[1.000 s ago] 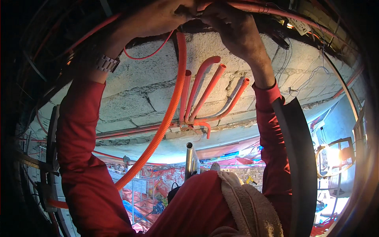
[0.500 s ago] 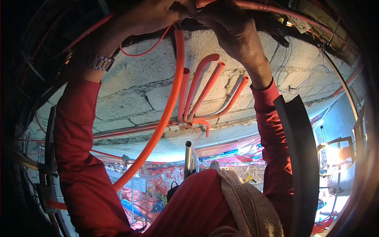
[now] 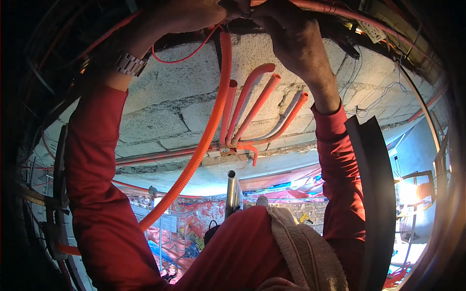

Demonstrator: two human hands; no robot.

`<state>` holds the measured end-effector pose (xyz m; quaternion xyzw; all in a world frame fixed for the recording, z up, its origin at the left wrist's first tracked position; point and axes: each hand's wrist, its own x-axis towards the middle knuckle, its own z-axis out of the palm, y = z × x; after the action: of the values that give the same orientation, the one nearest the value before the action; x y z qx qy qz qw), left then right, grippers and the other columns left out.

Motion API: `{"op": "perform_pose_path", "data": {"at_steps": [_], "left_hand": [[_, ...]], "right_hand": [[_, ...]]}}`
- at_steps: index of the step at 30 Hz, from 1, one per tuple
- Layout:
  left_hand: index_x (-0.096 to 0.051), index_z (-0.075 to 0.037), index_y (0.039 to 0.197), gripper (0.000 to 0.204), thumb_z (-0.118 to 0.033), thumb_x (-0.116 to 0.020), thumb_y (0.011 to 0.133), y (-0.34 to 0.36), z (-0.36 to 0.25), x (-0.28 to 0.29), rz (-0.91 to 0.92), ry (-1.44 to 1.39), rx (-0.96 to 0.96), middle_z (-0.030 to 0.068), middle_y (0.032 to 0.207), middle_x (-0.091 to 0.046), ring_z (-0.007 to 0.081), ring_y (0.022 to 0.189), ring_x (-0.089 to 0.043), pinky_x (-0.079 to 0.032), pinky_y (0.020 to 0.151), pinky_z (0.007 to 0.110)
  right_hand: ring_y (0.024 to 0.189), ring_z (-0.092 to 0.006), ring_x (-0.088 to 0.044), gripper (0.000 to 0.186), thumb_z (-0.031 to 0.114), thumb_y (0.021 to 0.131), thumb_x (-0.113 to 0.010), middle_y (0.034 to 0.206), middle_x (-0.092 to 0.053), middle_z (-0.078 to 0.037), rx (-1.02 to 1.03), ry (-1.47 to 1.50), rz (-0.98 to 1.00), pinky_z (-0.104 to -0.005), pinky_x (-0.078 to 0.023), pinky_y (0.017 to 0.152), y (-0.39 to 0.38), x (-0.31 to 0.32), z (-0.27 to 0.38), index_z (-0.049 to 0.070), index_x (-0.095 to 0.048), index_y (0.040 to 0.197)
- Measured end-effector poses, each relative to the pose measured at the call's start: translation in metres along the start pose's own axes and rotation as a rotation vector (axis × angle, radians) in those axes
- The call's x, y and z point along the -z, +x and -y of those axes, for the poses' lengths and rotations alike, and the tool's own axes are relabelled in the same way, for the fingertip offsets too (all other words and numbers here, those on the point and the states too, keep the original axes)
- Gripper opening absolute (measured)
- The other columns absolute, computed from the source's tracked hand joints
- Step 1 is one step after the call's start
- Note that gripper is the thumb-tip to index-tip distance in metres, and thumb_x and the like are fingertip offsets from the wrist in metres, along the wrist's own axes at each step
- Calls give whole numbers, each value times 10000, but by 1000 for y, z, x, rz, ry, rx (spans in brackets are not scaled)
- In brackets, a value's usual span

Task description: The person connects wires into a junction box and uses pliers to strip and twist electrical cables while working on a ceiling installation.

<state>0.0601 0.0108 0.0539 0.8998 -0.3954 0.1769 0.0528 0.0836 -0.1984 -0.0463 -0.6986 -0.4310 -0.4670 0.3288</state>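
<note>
My left hand (image 3: 204, 14) and my right hand (image 3: 286, 26) meet at the top edge, beside a red conduit (image 3: 335, 12) overhead, their fingers closed around something dark and small that I cannot make out. A thin red flexible line (image 3: 174, 61) loops near my left hand. An orange corrugated conduit (image 3: 204, 140) hangs from just below my hands and curves down to the lower left. Behind it, several rigid red pipes (image 3: 256, 109) rise along a block wall (image 3: 145, 116).
A dark metal channel (image 3: 374, 194) stands beside my right arm. A steel tube (image 3: 233, 194) rises near my knee, with a towel (image 3: 301, 247) draped there. A lit work lamp (image 3: 410, 191) is at right, wires (image 3: 398, 87) hang from overhead, and railings (image 3: 160, 242) show below.
The view has shifted slightly, so the pipes and channel sit a little higher in the picture. Both hands stay closed at the same overhead spot, with small movements of the fingers.
</note>
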Motion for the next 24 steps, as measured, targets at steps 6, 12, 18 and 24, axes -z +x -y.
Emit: {"op": "perform_pose_path", "data": {"at_steps": [6,12,18,24], "left_hand": [[-736,-27,1151,254,-74,-660,913,-10,13,-7,-88,-64,-71,166,1134,-714,290,1020,-699,-566,866,410],[-732,-25,1152,294,-36,-618,882,1,18,-7,-42,-111,41,154,1167,-707,286,1074,-686,-548,915,417],[-738,-50,1138,242,-141,-665,926,1,43,-25,-179,-7,-157,136,1105,-699,269,1018,-681,-543,883,392],[-731,-60,1112,209,-192,-692,954,-3,17,-19,-142,11,-109,120,1080,-692,261,1015,-680,-549,872,381]], "right_hand": [[892,-374,-668,235,-98,890,-628,987,-698,-206,46,-69,38,-443,-540,751,2,-4,22,-12,-681,1102],[800,-265,-705,131,-22,933,-669,916,-724,-141,7,-62,-64,-364,-558,714,-10,-9,4,15,-690,1057],[768,-167,-711,111,35,949,-705,864,-730,-79,47,-96,5,-305,-555,702,-8,-9,-8,51,-706,1059],[732,-313,-684,90,-63,929,-653,889,-700,-184,6,-29,62,-369,-536,644,5,5,-1,-29,-672,1010]]}}
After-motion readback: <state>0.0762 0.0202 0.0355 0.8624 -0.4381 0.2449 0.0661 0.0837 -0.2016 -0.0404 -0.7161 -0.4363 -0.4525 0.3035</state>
